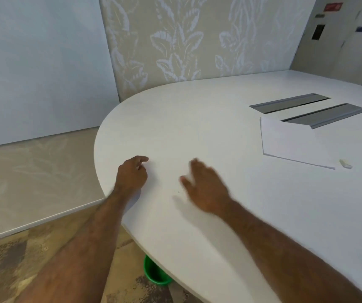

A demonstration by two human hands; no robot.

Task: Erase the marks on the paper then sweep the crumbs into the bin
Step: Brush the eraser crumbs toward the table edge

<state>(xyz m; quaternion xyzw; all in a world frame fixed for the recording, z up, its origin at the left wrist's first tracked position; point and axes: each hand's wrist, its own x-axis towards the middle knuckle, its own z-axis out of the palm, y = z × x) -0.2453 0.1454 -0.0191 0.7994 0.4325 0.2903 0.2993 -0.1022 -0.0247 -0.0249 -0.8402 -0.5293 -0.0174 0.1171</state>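
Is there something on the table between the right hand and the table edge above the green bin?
Nothing visible blocks it. Between the right hand and the table edge is bare surface; the left hand rests beside that path. The green bin stands below.

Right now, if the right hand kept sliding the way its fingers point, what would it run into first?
Nothing, it seems. The right hand points up and slightly left across bare table, passing beside the left hand; the paper lies off to the right. Motion blur makes the direction uncertain.

The table (219,132) hides most of the green bin (153,274); the right hand (206,189) is motion-blurred.
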